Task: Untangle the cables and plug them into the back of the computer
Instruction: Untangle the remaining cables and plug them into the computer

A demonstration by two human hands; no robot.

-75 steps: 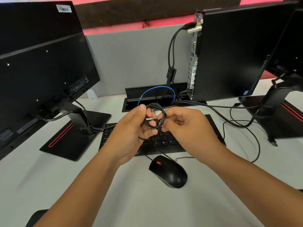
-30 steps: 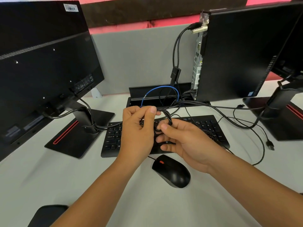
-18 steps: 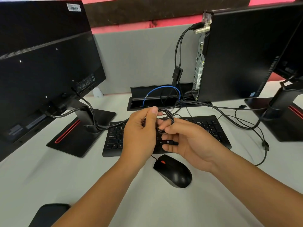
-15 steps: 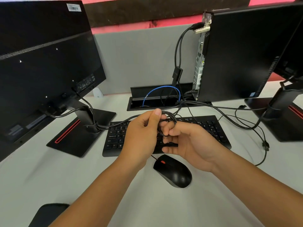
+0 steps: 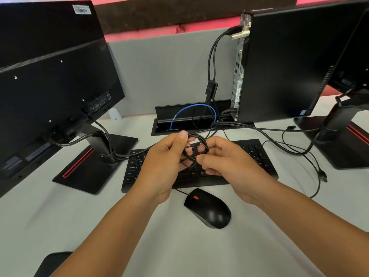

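Note:
A small coil of thin black cable [image 5: 196,145] hangs between my hands above the black keyboard [image 5: 257,154]. My left hand [image 5: 165,164] grips the coil's left side, thumb on top. My right hand [image 5: 225,160] pinches the coil's right side with thumb and fingertips. The black mouse [image 5: 208,207] lies on the desk below, its cord running up towards the coil. The small upright computer [image 5: 279,62] stands at the back right, its port panel [image 5: 238,76] facing left, with two black cables plugged in near the top.
A monitor [image 5: 50,76] on a red-striped stand fills the left side. Another monitor stand [image 5: 343,136] is at the right edge. A desk cable tray [image 5: 165,118] with a blue cable sits behind the keyboard. Loose black cables [image 5: 317,172] trail right of the keyboard.
Both hands kept working the coil above the keyboard; my right hand's fingers shifted round to the coil's right side. The loose plug at the right moved slightly lower on the desk.

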